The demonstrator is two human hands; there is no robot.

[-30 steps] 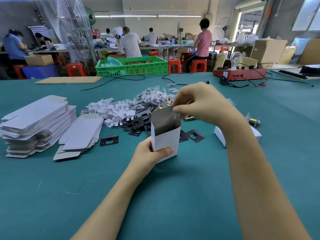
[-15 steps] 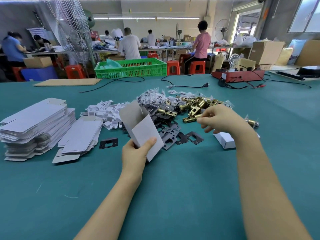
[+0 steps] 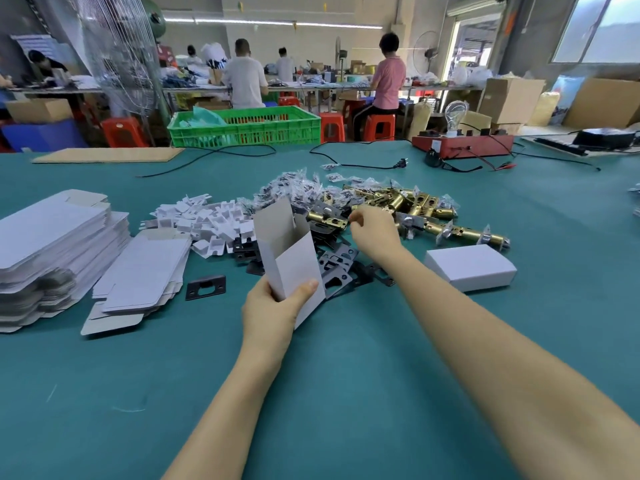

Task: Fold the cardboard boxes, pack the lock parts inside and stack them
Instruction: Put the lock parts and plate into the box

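Teal workshop table (image 3: pixel 346 393): left hand (image 3: pixel 273 306) grips open box (image 3: pixel 289 258), right hand (image 3: pixel 372 230) curled above latches (image 3: pixel 398 202), grip unclear

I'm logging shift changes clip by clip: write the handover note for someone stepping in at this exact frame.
Left hand grips the open box by its lower end, open top tilted away.
Right hand reaches over the brass latches, fingers curled; whether it holds a part cannot be told.
Black strike plates lie behind the box, white inserts and bagged screws beyond.
Flat box blanks are stacked at left.
Done: one closed box lies at right; this box is folded.
Left: fill it, close it, stack it, then go on with the blanks.
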